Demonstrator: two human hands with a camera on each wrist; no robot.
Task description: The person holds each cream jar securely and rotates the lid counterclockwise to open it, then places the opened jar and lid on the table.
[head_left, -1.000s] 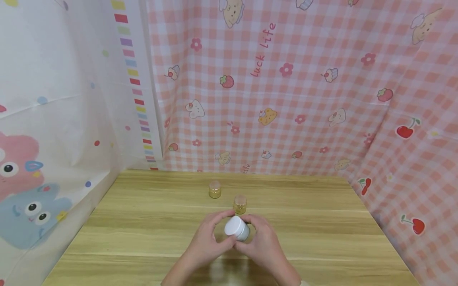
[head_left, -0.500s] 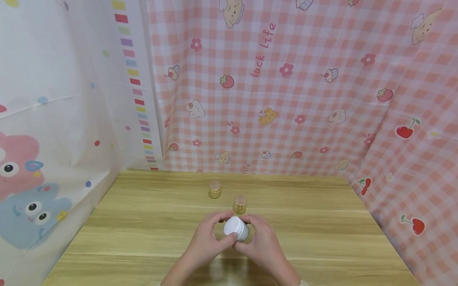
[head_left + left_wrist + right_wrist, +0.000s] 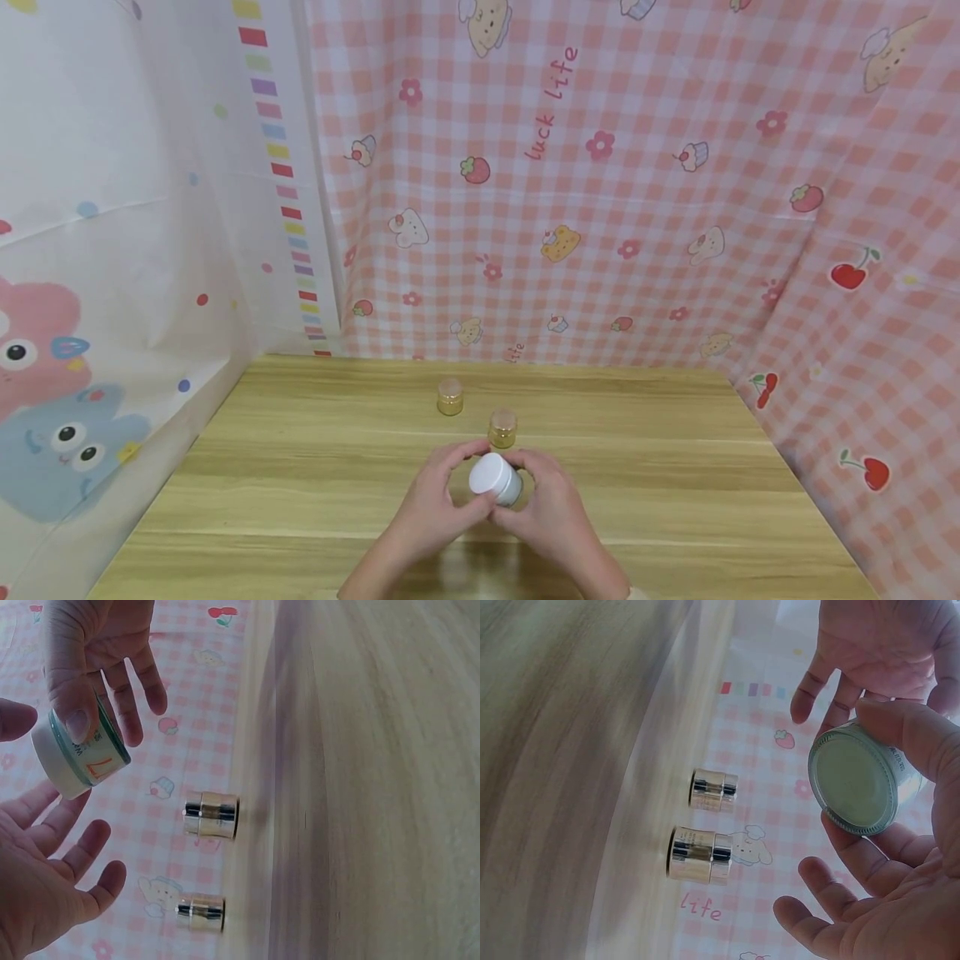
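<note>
Between both hands a small white cream jar (image 3: 497,481) is held tilted over the table, its white lid (image 3: 56,761) toward the left. My left hand (image 3: 435,504) pinches the lid between thumb and forefinger; its other fingers are spread apart. The jar's body, with a green band and printed label, is gripped by thumb and fingers of my right hand (image 3: 553,506). In the right wrist view the round, pale green base (image 3: 853,782) faces the camera. Just beyond the hands stands a gold jar (image 3: 503,428), and a second gold jar (image 3: 451,397) is farther back on the left.
The wood-grain table (image 3: 300,467) carries the gold jars upright. A pink checked cloth (image 3: 600,200) hangs behind it and along the right. On the left hangs a white cloth (image 3: 150,275) with cartoon figures.
The left fingertips have shifted slightly round the lid, in toward the hand and back out. The right hand and the gold jars stay in place.
</note>
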